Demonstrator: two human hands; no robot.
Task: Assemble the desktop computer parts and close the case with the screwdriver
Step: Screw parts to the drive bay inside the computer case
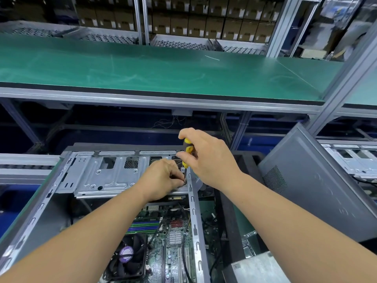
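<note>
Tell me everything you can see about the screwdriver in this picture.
The screwdriver has a yellow and black handle that looks like plastic or rubber, and a thin metal shaft. It stands nearly upright, tip down, at the right end of the metal drive cage inside the open case. The right hand grips the handle from above. The left hand pinches near the lower shaft, hiding the tip, so any screw cannot be seen.
</note>
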